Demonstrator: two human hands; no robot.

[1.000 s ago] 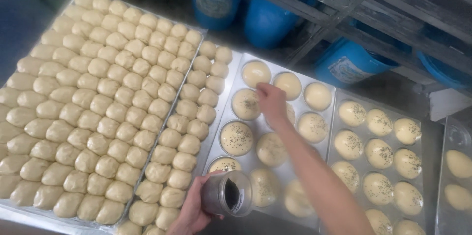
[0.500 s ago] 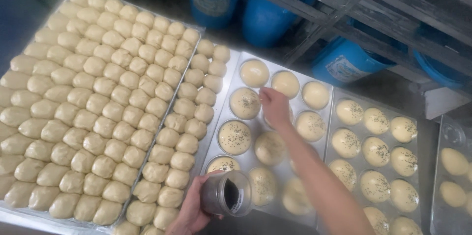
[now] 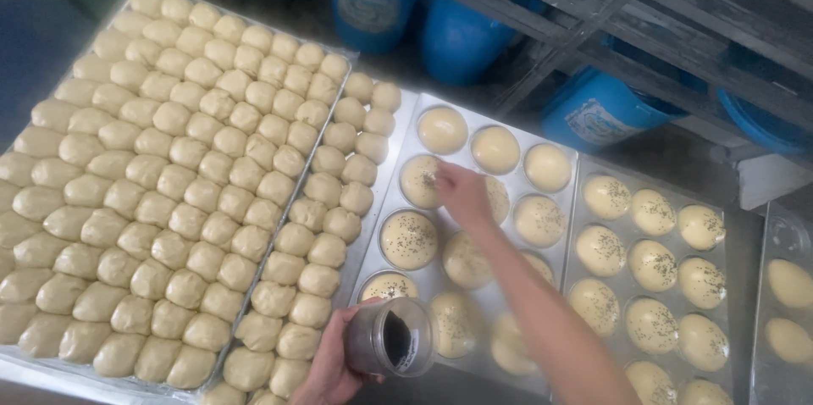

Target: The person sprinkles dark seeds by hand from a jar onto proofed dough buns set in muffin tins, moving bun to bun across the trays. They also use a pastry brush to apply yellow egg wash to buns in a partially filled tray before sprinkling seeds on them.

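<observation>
Two big trays fill most of what I see. The tray of small dough balls (image 3: 169,176) lies far left of my fingers. The muffin tray (image 3: 398,189) sits right under my right hand (image 3: 461,193), whose fingers are pinched together over a seeded bun (image 3: 421,180). Blue buckets (image 3: 461,28) stand beyond it. My left hand (image 3: 334,371) grips a small jar of dark seeds (image 3: 391,337), near the tray's closest edge.
</observation>
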